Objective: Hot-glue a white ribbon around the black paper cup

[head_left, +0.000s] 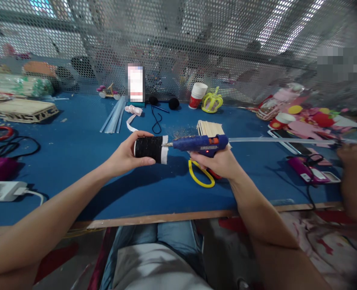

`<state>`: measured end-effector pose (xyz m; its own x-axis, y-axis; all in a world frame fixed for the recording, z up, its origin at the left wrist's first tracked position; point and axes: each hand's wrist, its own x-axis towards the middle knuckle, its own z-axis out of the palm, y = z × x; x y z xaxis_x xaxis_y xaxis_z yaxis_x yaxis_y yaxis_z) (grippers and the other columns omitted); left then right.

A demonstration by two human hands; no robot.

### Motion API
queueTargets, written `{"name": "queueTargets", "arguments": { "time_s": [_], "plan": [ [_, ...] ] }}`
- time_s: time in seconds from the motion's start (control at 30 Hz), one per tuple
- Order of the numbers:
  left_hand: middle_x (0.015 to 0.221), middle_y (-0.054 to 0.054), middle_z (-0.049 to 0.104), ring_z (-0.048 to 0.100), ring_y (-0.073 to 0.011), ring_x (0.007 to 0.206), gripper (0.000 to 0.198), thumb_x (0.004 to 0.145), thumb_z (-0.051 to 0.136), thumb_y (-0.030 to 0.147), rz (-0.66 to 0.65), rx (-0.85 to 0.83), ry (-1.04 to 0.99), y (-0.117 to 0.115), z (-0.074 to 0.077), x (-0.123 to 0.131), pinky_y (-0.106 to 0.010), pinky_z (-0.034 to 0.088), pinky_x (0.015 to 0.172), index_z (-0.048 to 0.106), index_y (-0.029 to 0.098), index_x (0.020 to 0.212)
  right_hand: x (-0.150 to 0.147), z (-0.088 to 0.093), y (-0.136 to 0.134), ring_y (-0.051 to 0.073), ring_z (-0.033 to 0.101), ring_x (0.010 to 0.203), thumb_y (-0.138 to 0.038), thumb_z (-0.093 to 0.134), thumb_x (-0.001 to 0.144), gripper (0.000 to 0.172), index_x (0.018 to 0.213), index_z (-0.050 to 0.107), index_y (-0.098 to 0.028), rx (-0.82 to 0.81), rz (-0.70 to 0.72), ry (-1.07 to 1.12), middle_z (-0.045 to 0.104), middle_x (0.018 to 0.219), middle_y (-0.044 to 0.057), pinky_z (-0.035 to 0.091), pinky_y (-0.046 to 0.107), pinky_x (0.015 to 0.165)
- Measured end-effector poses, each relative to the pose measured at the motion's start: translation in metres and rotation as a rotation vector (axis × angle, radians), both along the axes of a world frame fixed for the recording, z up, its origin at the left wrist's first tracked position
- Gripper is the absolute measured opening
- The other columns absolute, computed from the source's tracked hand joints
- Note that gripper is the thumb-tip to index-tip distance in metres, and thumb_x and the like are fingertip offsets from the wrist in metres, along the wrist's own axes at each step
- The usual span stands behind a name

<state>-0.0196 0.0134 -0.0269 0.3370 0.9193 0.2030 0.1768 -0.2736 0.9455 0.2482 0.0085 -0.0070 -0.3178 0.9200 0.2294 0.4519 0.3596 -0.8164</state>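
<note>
My left hand (129, 154) grips a black-wrapped paper cup (149, 149) lying on its side in the air, thumb below and fingers above. Its white rim faces right. In my right hand (222, 162) is a blue hot glue gun (193, 143) with a small red light lit. The nozzle points left and meets the cup where the black wrapping borders the white rim. From the gun's rear a long translucent glue stick (275, 140) sticks out to the right. Yellow-handled scissors (203, 180) lie under my right hand, partly hidden.
Behind the gun lies a bundle of wooden sticks (207, 127). Spare glue sticks (114, 116), a white ribbon (132, 123), stacked paper cups (198, 96) and a yellow crown-shaped thing (212, 102) stand farther back. A power strip (5, 191) sits left; another person's hand (355, 161) is right.
</note>
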Motion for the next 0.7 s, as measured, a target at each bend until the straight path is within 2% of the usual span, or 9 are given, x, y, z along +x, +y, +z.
{"name": "queueTargets", "arguments": {
  "time_s": [0.1, 0.23, 0.33, 0.43, 0.57, 0.7],
  "plan": [
    [0.1, -0.004, 0.056, 0.054, -0.016, 0.084, 0.062, 0.058, 0.076, 0.033, -0.05, -0.071, -0.078, 0.001, -0.005, 0.001, -0.024, 0.045, 0.067, 0.048, 0.021, 0.112, -0.001, 0.001, 0.001, 0.01, 0.049, 0.041, -0.035, 0.062, 0.075, 0.02, 0.071, 0.062, -0.016, 0.0, -0.02, 0.073, 0.055, 0.048, -0.002, 0.044, 0.024, 0.044],
    [0.103, -0.006, 0.058, 0.057, -0.0181, 0.086, 0.052, 0.062, 0.072, 0.04, -0.125, -0.3, -0.301, 0.0, -0.013, 0.006, -0.028, 0.046, 0.071, 0.053, 0.02, 0.106, 0.001, 0.002, 0.008, 0.008, 0.047, 0.042, -0.034, 0.062, 0.074, 0.02, 0.08, 0.062, -0.016, -0.024, -0.077, 0.225, 0.056, 0.055, -0.002, 0.042, 0.023, 0.043],
    [0.096, -0.006, 0.062, 0.059, -0.0197, 0.08, 0.047, 0.067, 0.065, 0.047, -0.185, -0.455, -0.377, -0.001, -0.017, 0.009, -0.032, 0.048, 0.067, 0.057, 0.02, 0.105, 0.011, -0.001, 0.021, 0.008, 0.049, 0.045, -0.036, 0.068, 0.069, 0.022, 0.071, 0.061, -0.014, 0.02, -0.236, 0.276, 0.056, 0.056, -0.002, 0.043, 0.023, 0.045],
    [0.091, -0.007, 0.064, 0.061, -0.021, 0.075, 0.049, 0.071, 0.058, 0.053, -0.252, -0.539, -0.427, -0.002, -0.019, 0.009, -0.034, 0.048, 0.064, 0.056, 0.021, 0.108, 0.026, -0.005, 0.037, 0.01, 0.053, 0.049, -0.042, 0.068, 0.066, 0.029, 0.069, 0.062, -0.014, 0.064, -0.42, 0.313, 0.058, 0.058, 0.001, 0.045, 0.023, 0.047],
    [0.084, -0.009, 0.065, 0.061, -0.0206, 0.069, 0.054, 0.076, 0.045, 0.062, -0.333, -0.618, -0.417, -0.002, -0.021, 0.01, -0.033, 0.047, 0.059, 0.056, 0.021, 0.109, 0.045, -0.008, 0.053, 0.01, 0.052, 0.046, -0.049, 0.061, 0.071, 0.038, 0.063, 0.061, -0.012, 0.062, -0.517, 0.201, 0.059, 0.056, 0.004, 0.043, 0.022, 0.045],
    [0.084, -0.009, 0.065, 0.061, -0.0192, 0.066, 0.053, 0.077, 0.043, 0.062, -0.347, -0.624, -0.41, -0.002, -0.023, 0.009, -0.032, 0.047, 0.057, 0.056, 0.023, 0.11, 0.054, -0.008, 0.063, 0.011, 0.052, 0.042, -0.048, 0.066, 0.066, 0.037, 0.067, 0.061, -0.011, -0.057, -0.583, 0.006, 0.058, 0.051, 0.004, 0.041, 0.023, 0.04]
  ]
}}
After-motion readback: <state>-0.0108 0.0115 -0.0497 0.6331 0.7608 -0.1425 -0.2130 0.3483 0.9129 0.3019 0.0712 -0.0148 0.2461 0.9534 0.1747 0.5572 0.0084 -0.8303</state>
